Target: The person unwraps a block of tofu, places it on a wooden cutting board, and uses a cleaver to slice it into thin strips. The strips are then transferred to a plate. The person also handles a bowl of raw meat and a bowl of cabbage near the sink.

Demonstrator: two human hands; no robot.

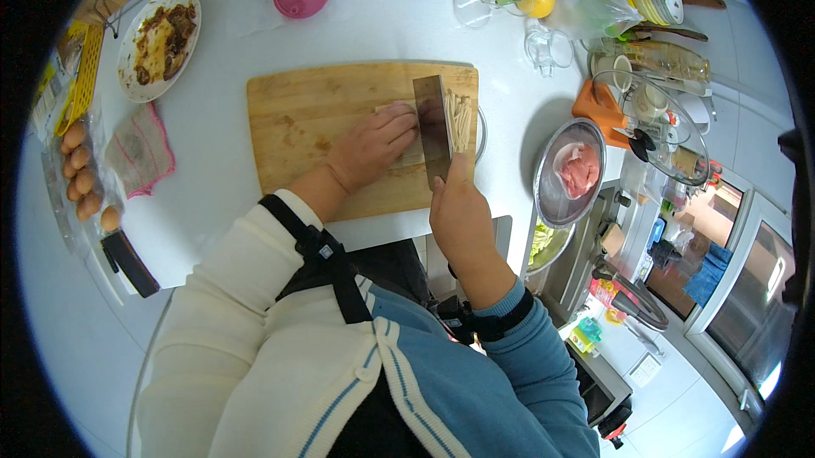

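A wooden cutting board (296, 108) lies flat before me. My left hand (375, 139) presses down on a flat, pale, layered food (411, 153), possibly bean curd sheet, and covers most of it. Its curled fingertips are close to the left face of a cleaver (434, 127). My right hand (463, 219) grips the cleaver by its handle, which the fingers hide. The broad blade stands over the right part of the board, pointing away from me. Thin pale strips (460, 117) lie in a pile along the blade's right side.
To the right, a metal bowl (570, 171) holds raw pink meat, above a bowl of cut greens (541, 245). Glass cups (549, 47) stand farther back. At left are a soiled oval plate (159, 44), a cloth (141, 149), several eggs (81, 171) and a dark phone-like object (130, 264).
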